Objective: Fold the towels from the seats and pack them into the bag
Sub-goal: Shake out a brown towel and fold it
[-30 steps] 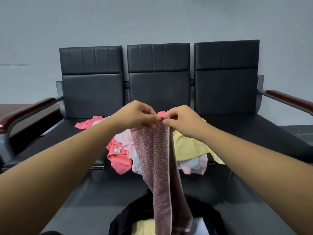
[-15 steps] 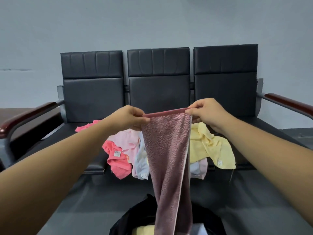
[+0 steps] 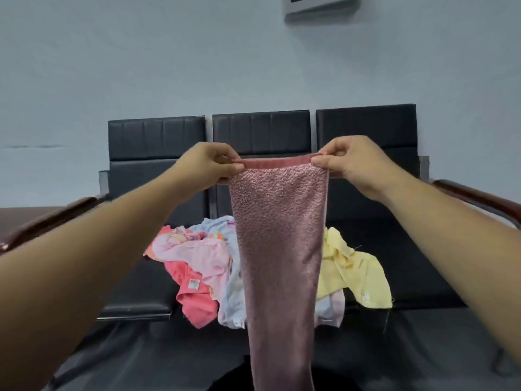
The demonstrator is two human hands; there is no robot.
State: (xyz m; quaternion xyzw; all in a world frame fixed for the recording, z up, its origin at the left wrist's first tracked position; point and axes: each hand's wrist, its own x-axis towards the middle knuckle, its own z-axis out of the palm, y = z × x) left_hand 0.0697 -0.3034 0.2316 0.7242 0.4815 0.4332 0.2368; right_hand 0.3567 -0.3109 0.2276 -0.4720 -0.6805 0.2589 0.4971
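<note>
A long mauve-pink towel (image 3: 279,249) hangs straight down in front of me, stretched by its top edge. My left hand (image 3: 210,165) pinches the top left corner and my right hand (image 3: 348,162) pinches the top right corner. Behind the towel, a heap of towels lies on the middle seat: a coral one (image 3: 194,300), a pale pink one (image 3: 205,255), a light blue one (image 3: 232,294) and a yellow one (image 3: 352,269). The dark bag (image 3: 231,380) shows only as a black edge at the bottom, mostly hidden by the hanging towel.
A row of three black padded seats (image 3: 366,131) stands against a grey wall, with wooden armrests at the left (image 3: 50,218) and right (image 3: 479,198). A framed panel (image 3: 321,4) hangs on the wall above. Dark floor lies in front of the seats.
My hands have moved apart and upward, spreading the mauve towel's top edge from a bunched pinch to full width. The view has tilted up, so the bag has dropped almost out of sight.
</note>
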